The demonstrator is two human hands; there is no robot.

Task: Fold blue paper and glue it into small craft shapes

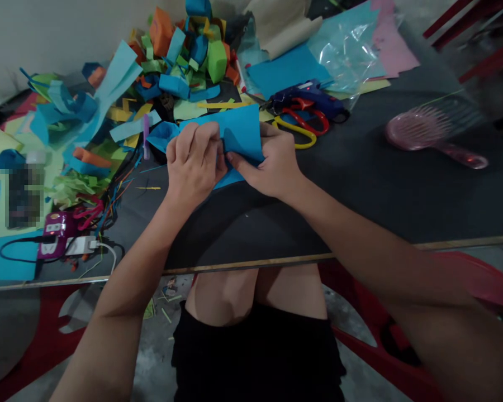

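Observation:
A sheet of blue paper (241, 129) is held between my two hands above the dark table. My left hand (195, 159) has its fingers curled on the sheet's left part, with the fingertips hidden. At the right edge my right hand (274, 162) pinches the same sheet, thumb in front and fingers behind. Close to my left knuckles sits a folded blue paper piece (163, 135); whether it joins the sheet I cannot tell. Just beyond my right hand lie yellow-handled scissors (304, 137), red-handled scissors (318, 121) and a dark blue glue gun (308, 97).
Coloured paper shapes (188, 53) are heaped at the back. Left are paper scraps (77, 187), a purple power socket (56, 234) with cables and a white charger (81, 245). A pink hairbrush (419, 131) lies right, a plastic bag (343, 53) behind. The table edge (251, 265) is near my lap.

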